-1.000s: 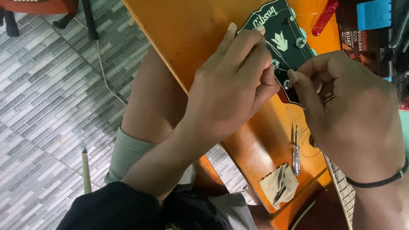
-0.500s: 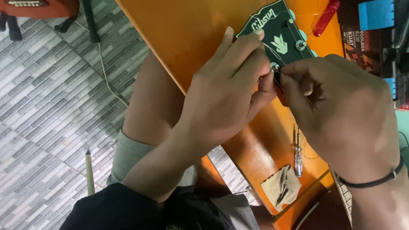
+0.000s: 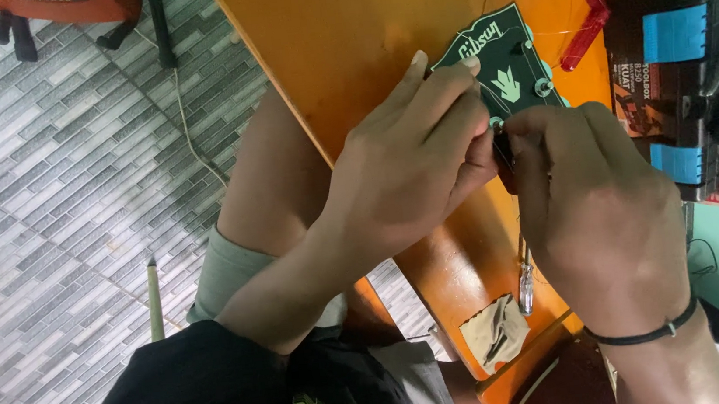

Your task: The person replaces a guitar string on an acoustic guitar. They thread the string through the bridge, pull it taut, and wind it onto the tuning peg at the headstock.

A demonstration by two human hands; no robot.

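A black guitar headstock (image 3: 510, 82) with a pale emblem and metal tuning posts lies on the orange table (image 3: 344, 37). My left hand (image 3: 409, 171) rests over its near edge, fingers curled against it and fingertips on its face. My right hand (image 3: 598, 214), with a black band at the wrist, is pressed against the left hand. Its fingers pinch a small dark part (image 3: 502, 151) at the headstock's lower corner. The guitar neck is hidden under my right hand. A thin wire string (image 3: 537, 34) runs away from the headstock.
A small screwdriver (image 3: 525, 287) and a scrap of tan paper (image 3: 495, 334) lie on the table near me. A red plastic winder (image 3: 588, 17) and a black toolbox (image 3: 677, 35) with blue latches sit at the right. A pencil (image 3: 154, 296) lies on the tiled floor.
My right hand has moved up against the left hand and now covers the headstock's lower end. The left hand has kept its hold.
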